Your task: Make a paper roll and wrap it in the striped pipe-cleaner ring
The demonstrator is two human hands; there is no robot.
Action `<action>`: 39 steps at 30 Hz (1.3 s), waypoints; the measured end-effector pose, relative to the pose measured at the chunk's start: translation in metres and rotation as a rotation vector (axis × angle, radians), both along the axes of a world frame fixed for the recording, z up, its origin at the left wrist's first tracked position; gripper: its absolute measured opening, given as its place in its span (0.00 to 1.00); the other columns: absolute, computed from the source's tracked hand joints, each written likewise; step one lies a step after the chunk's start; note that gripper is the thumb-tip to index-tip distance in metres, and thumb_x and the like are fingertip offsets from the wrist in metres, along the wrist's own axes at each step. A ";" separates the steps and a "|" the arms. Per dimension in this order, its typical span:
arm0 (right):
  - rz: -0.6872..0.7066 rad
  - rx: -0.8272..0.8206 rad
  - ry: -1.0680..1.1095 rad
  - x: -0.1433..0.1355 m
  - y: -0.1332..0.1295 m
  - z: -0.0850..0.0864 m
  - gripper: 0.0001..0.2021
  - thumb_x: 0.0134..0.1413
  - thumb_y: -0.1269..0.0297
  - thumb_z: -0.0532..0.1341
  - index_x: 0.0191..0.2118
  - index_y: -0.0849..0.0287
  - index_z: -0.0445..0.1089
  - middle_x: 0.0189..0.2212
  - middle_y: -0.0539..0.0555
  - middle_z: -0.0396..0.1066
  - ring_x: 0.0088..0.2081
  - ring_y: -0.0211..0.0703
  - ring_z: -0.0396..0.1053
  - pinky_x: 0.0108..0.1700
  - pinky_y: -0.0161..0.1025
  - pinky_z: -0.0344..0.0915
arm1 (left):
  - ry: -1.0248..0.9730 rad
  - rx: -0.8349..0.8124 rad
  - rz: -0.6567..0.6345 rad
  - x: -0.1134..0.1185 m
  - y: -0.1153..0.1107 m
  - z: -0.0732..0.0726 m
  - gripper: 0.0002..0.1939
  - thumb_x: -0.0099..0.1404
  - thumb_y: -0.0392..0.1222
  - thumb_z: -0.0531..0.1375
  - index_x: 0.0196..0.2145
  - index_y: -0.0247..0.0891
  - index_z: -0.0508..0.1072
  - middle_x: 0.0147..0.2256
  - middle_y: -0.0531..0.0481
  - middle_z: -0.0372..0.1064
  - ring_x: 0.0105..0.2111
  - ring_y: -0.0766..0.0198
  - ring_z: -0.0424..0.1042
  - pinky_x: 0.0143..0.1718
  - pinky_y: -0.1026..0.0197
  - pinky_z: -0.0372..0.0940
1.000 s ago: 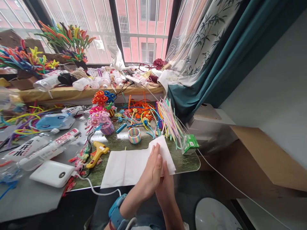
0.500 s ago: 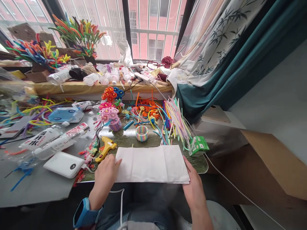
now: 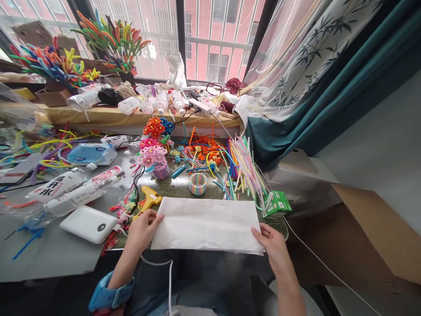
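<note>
Left hand (image 3: pixel 144 229) and right hand (image 3: pixel 274 245) each grasp 1 short end of a white folded sheet (image 3: pixel 207 224), which spans the space between them, thumbs on its upper face. It is a long, flat rectangle, matte and soft-looking, with faint creases and slightly uneven lower edges where more than 1 layer shows; whether it is paper or cloth, I cannot tell.

From the left, beyond the left hand, 2 clear plastic bottles with printed labels, a rear bottle (image 3: pixel 59 185) and a front bottle (image 3: pixel 79 197), lie on their sides. Nearer that hand sits a smooth white power bank (image 3: pixel 88 224), a rounded slab with a dark oval mark. A smooth blue watch (image 3: pixel 112 292) wraps the left wrist. Just past the left fingers lies a yellow plastic glue gun (image 3: pixel 150 198), partly hidden. Behind it, a striped pot (image 3: pixel 161 171) holds looped, fuzzy pink flowers (image 3: pixel 154 156).

Ahead of the gap between the hands, a round ring-shaped piece (image 3: pixel 198 184) in ribbed pastel stripes sits on the dark green, glossy tabletop (image 3: pixel 174 189). Farther right, thin pastel stems (image 3: pixel 246 164) fan out in a loose bundle. Just beyond the right hand stands a green box (image 3: pixel 279 202) with flat printed sides.
</note>
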State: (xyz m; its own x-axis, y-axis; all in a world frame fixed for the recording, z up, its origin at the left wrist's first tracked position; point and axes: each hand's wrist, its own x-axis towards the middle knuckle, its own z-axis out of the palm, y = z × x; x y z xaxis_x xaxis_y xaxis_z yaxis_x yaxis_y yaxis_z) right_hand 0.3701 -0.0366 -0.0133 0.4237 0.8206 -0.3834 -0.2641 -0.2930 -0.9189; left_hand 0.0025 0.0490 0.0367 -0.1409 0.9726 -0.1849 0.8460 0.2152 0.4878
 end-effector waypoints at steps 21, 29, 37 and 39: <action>0.054 0.000 -0.166 -0.004 0.004 0.002 0.23 0.31 0.47 0.76 0.30 0.62 0.79 0.31 0.59 0.80 0.35 0.54 0.76 0.38 0.43 0.72 | -0.219 0.207 0.123 0.004 -0.003 -0.004 0.15 0.54 0.57 0.56 0.30 0.43 0.71 0.25 0.51 0.77 0.31 0.54 0.77 0.33 0.60 0.65; 0.024 -0.022 -0.209 -0.006 0.010 -0.001 0.24 0.28 0.46 0.76 0.29 0.62 0.79 0.30 0.59 0.80 0.33 0.55 0.76 0.36 0.43 0.72 | -0.318 0.255 0.107 0.007 0.002 -0.012 0.17 0.54 0.59 0.58 0.31 0.42 0.71 0.27 0.49 0.76 0.29 0.55 0.76 0.35 0.57 0.67; 0.058 -0.014 -0.098 -0.008 0.008 0.030 0.26 0.34 0.46 0.74 0.38 0.62 0.78 0.31 0.58 0.80 0.27 0.51 0.76 0.31 0.42 0.72 | -0.455 0.252 0.150 -0.001 -0.002 0.011 0.23 0.51 0.63 0.62 0.32 0.40 0.74 0.30 0.47 0.78 0.32 0.55 0.77 0.31 0.60 0.70; 0.027 0.020 -0.054 -0.006 0.007 0.048 0.29 0.38 0.48 0.74 0.45 0.62 0.77 0.32 0.58 0.80 0.27 0.51 0.76 0.30 0.43 0.72 | -0.532 0.224 0.181 -0.003 -0.002 0.029 0.25 0.50 0.63 0.63 0.34 0.38 0.75 0.31 0.47 0.78 0.30 0.57 0.76 0.26 0.63 0.68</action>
State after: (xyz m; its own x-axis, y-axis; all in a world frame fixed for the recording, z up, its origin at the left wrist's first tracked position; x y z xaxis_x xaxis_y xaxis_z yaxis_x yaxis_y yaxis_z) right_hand 0.3644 -0.0291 0.0345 0.4209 0.8394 -0.3440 -0.2059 -0.2809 -0.9374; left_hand -0.0005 0.0470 0.0654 -0.2528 0.9651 -0.0685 0.4331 0.1762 0.8839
